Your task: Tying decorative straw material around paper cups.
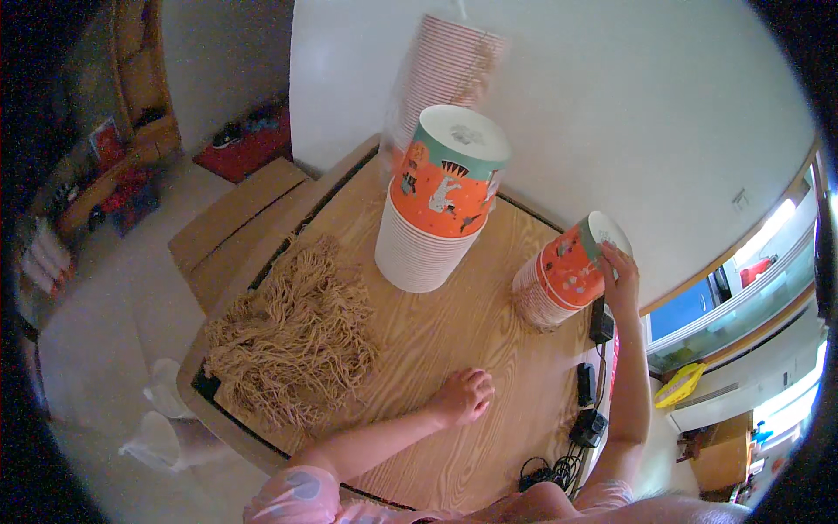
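My left hand (465,397) rests on the wood-grain table (428,341), its fingers curled in with nothing visible in them. My right hand (618,269) grips the top of the shorter stack of paper cups (572,266), fingers over the edge of the upturned base. These cups are orange and green with printed figures, stacked bottom up. Left of them stands a taller stack of large paper cups (445,192), also upside down, its top cup orange and green above several white rims. A heap of tan string (292,336) lies at the left of the table.
Behind the tall stack, a long column of cups in clear plastic (449,74) leans by the white wall (611,105). Black power adapters (587,428) and coiled cable (550,474) lie along the right edge. A cardboard box (236,223) sits beyond the table's left side.
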The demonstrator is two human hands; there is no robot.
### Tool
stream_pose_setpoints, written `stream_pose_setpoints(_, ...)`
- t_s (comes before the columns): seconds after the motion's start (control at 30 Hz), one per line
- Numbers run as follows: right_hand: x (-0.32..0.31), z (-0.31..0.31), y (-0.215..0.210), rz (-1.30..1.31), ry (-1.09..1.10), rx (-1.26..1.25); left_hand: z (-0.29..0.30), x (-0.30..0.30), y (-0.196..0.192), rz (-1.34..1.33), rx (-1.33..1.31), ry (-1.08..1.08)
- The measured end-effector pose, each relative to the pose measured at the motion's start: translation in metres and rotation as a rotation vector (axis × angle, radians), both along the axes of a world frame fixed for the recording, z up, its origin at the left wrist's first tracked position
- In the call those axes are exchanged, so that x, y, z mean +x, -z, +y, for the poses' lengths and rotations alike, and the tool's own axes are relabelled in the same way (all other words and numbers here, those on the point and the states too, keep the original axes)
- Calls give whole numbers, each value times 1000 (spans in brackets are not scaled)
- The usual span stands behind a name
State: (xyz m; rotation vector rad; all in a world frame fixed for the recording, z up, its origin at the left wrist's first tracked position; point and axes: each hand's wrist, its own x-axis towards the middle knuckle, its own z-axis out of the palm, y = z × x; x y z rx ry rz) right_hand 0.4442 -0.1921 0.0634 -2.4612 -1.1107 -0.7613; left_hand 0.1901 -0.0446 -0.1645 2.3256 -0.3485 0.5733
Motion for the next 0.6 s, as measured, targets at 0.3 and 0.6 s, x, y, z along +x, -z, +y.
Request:
stream_pose_setpoints(0.3,3,-1,1,37,-5,36,0,2,2,29,-4,33)
stream_pose_setpoints(0.6,7,-4,10,39,-29,49,-2,2,1,38,9,32)
